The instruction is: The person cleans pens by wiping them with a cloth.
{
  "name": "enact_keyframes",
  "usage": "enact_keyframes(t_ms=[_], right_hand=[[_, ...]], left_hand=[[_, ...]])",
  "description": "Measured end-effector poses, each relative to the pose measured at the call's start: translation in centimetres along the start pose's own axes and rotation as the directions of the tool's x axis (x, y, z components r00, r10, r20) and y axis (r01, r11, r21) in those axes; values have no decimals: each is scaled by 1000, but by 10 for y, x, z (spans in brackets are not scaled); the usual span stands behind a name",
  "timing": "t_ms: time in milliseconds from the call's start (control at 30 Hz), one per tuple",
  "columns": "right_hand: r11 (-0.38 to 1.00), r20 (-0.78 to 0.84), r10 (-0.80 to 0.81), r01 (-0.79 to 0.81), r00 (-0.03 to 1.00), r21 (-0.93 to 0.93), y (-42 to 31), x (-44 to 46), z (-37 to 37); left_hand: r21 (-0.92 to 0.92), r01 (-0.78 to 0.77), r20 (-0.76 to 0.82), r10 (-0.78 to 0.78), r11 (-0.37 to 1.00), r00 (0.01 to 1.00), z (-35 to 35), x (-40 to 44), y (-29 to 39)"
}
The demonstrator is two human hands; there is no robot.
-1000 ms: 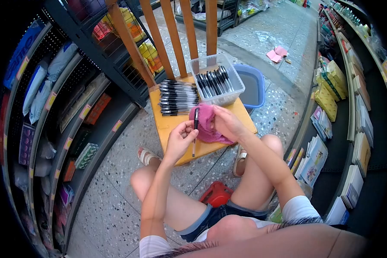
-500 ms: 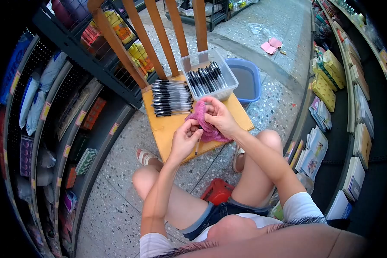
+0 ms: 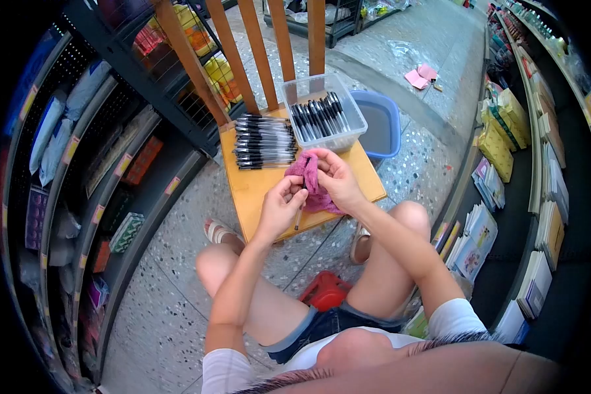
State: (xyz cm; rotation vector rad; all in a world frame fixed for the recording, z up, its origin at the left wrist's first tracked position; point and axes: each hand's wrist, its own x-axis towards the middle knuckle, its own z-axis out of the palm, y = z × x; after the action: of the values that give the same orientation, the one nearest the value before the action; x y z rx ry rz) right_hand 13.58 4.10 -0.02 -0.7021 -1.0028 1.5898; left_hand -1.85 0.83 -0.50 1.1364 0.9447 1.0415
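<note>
Over the front of a yellow wooden chair seat (image 3: pixel 243 197), my left hand (image 3: pixel 284 203) pinches a pen (image 3: pixel 299 218), whose lower end points down toward me. My right hand (image 3: pixel 335 178) is closed on a pink cloth (image 3: pixel 318 199), which is folded around the pen's upper part and hides it. The cloth's loose end hangs onto the seat. Behind my left hand lies a stack of black-capped clear pens (image 3: pixel 264 141). Beside the stack, a clear plastic box (image 3: pixel 343 142) holds several more pens, leaning inside it.
A blue basin (image 3: pixel 393 125) with greyish water stands on the floor behind the chair's right side. A red plastic object (image 3: pixel 326 291) lies between my legs. Stocked shelves curve along the left (image 3: pixel 115 177) and right (image 3: pixel 535 190). Pink paper (image 3: pixel 421 76) lies on the floor farther back.
My right hand has closed from an open pose, bringing the cloth around the pen's upper part. The pen was fully visible earlier; now mostly its lower end shows.
</note>
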Motion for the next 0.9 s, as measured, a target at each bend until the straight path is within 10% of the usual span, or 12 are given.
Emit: enact_keyframes(t_ms=[467, 667, 800, 900], right_hand=[[997, -108, 48, -41, 993, 69, 1, 6, -4], [993, 1, -75, 74, 997, -96, -2, 4, 1], [990, 37, -36, 41, 999, -136, -5, 3, 4], [985, -5, -54, 53, 999, -167, -1, 7, 1]], left_hand=[[24, 32, 23, -32, 999, 999, -3, -6, 1], [361, -42, -121, 91, 932, 988, 0, -6, 15], [674, -265, -96, 438, 690, 894, 7, -6, 16], [659, -174, -150, 355, 731, 923, 9, -5, 16]])
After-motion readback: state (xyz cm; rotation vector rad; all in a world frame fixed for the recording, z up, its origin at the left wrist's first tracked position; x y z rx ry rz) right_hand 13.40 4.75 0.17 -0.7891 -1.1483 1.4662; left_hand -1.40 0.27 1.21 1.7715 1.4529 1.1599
